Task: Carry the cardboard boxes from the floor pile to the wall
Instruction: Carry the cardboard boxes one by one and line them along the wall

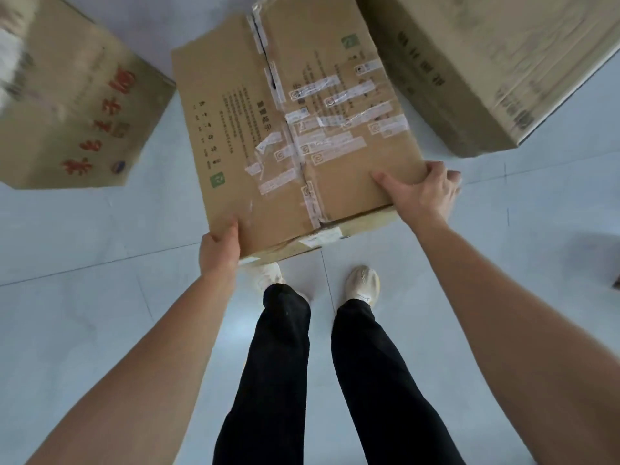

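A brown cardboard box (268,105), taped down its middle seam and covered with torn label strips, fills the centre of the view in front of my feet. My left hand (219,251) grips its near left corner, thumb on top and fingers hidden under the edge. At the near right corner, my right hand (424,191) holds the box with the thumb lying on the top face and the fingers wrapped round the side. I cannot tell whether the box rests on the floor or hangs just above it.
A cardboard box with red characters (77,105) stands at the left. A larger box (486,62) sits at the upper right, close to the held one. Pale floor tiles (84,313) lie all around my legs. A small dark object (616,280) shows at the right edge.
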A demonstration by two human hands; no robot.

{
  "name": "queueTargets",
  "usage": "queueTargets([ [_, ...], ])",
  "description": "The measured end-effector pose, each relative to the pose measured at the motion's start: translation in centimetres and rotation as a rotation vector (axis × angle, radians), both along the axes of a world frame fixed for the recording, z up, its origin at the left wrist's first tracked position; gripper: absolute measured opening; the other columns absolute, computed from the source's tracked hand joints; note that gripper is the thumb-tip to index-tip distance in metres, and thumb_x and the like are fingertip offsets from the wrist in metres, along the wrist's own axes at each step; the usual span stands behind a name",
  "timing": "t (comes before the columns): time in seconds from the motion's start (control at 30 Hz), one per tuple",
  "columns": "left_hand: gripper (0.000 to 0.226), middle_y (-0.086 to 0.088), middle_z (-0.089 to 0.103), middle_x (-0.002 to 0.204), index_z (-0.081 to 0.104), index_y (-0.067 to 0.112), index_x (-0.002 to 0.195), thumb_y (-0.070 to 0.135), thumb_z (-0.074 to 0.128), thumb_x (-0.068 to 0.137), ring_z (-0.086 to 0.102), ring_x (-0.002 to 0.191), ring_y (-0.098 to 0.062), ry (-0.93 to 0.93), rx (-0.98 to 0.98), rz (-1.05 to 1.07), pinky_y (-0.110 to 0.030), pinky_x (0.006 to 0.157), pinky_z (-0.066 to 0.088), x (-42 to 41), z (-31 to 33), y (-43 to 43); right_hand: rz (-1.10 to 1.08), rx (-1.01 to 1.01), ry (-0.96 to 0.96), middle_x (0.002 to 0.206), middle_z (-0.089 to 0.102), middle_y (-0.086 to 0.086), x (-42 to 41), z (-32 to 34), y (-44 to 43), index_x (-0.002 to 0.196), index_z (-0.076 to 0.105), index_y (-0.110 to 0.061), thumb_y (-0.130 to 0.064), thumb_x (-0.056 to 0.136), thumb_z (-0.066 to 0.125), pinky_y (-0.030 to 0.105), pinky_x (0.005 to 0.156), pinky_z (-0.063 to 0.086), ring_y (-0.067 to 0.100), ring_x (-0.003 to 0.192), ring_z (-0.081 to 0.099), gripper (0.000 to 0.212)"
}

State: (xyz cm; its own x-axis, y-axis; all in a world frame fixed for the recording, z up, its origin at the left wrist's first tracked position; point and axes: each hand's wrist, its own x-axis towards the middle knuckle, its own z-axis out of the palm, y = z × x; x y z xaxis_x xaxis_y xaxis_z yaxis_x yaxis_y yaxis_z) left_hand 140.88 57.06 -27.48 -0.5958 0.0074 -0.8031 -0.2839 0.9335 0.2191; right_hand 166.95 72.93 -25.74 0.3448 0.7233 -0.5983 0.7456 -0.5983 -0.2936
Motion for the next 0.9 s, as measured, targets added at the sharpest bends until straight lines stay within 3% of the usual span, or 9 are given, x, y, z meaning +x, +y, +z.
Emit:
queueTargets([
  [0.1,0.054,-0.01,0.067,0.105,0.064,0.006,0.11,0.053,0.065,0.083,0.065,0.088,-0.028,0.066,0.079,0.017,-0.036,0.077,0.054,-3.9,8.0,2.4,0.041,0.139,0.09,0.117,0.044,0.001,-3.8,8.4,2.2,0.127,0.047,-0.013,-0.065,0.069,0.079,0.031,0.091,0.039,0.018,0.104,0.046,0.085],
  [0.17,0.045,-0.007,0.065,0.086,0.063,0.008,0.089,0.053,0.069,0.081,0.061,0.072,-0.023,0.118,0.129,0.035,-0.031,0.062,0.047,-5.9,13.7,3.8,0.068,0.192,0.092,0.116,0.054,0.003,-5.9,14.3,4.2,0.124,0.048,-0.013,-0.063,0.073,0.076,0.035,0.092,0.043,0.022,0.107,0.053,0.077],
  [0.23,0.038,-0.006,0.063,0.082,0.06,0.012,0.079,0.048,0.069,0.08,0.061,0.072,-0.023,0.177,0.194,0.078,-0.032,0.064,0.049,-7.6,21.6,4.5,0.101,0.241,0.14,0.117,0.058,0.006,-7.7,21.7,5.6,0.122,0.05,-0.016,-0.058,0.077,0.072,0.037,0.091,0.044,0.029,0.107,0.056,0.066],
  [0.33,0.03,-0.007,0.066,0.081,0.058,0.018,0.071,0.047,0.064,0.075,0.066,0.081,-0.031,0.27,0.284,0.107,-0.038,0.074,0.05,-8.9,32.4,4.1,0.182,0.332,0.175,0.114,0.05,0.004,-9.3,31.8,5.5,0.112,0.058,-0.025,-0.05,0.083,0.066,0.034,0.081,0.04,0.027,0.088,0.05,0.039],
  [0.4,0.03,-0.004,0.064,0.084,0.06,0.017,0.079,0.046,0.06,0.081,0.063,0.08,-0.029,0.343,0.357,0.12,-0.037,0.077,0.05,-9.4,39.5,2.5,0.244,0.38,0.201,0.115,0.047,0.003,-10.7,38.2,4.5,0.107,0.062,-0.03,-0.049,0.085,0.064,0.035,0.081,0.041,0.025,0.084,0.047,0.03],
  [0.5,0.036,0.005,0.06,0.1,0.056,0.022,0.118,0.043,0.054,0.089,0.06,0.097,-0.025,0.5,0.43,0.151,-0.044,0.093,0.05,-10.0,48.2,-0.2,0.318,0.444,0.27,0.123,0.048,0.004,-13.2,45.5,3.2,0.101,0.067,-0.032,-0.049,0.087,0.064,0.034,0.084,0.045,0.023,0.083,0.051,0.022],
  [0.53,0.036,0.006,0.06,0.104,0.055,0.025,0.12,0.042,0.054,0.089,0.059,0.1,-0.024,0.557,0.459,0.17,-0.044,0.095,0.049,-10.4,50.8,-1.6,0.352,0.466,0.304,0.126,0.047,0.004,-14.3,47.8,2.4,0.102,0.067,-0.031,-0.048,0.088,0.064,0.033,0.083,0.045,0.023,0.084,0.052,0.023],
  [0.67,0.018,0.01,0.063,0.103,0.062,0.032,0.105,0.036,0.052,0.091,0.058,0.101,-0.019,0.754,0.541,0.209,-0.041,0.097,0.048,-13.6,61.3,-8.6,0.456,0.582,0.426,0.132,0.044,0.007,-20.1,56.6,-2.4,0.104,0.063,-0.028,-0.049,0.091,0.062,0.034,0.082,0.043,0.027,0.091,0.054,0.025],
  [0.9,0.02,0.008,0.062,0.1,0.064,0.027,0.109,0.035,0.051,0.096,0.056,0.096,-0.017,1.063,0.553,0.408,-0.038,0.09,0.048,-22.1,74.4,-25.1,0.699,0.725,0.669,0.135,0.047,0.011,-34.4,67.5,-15.7,0.118,0.06,-0.024,-0.052,0.094,0.056,0.033,0.089,0.039,0.028,0.115,0.052,0.037],
])
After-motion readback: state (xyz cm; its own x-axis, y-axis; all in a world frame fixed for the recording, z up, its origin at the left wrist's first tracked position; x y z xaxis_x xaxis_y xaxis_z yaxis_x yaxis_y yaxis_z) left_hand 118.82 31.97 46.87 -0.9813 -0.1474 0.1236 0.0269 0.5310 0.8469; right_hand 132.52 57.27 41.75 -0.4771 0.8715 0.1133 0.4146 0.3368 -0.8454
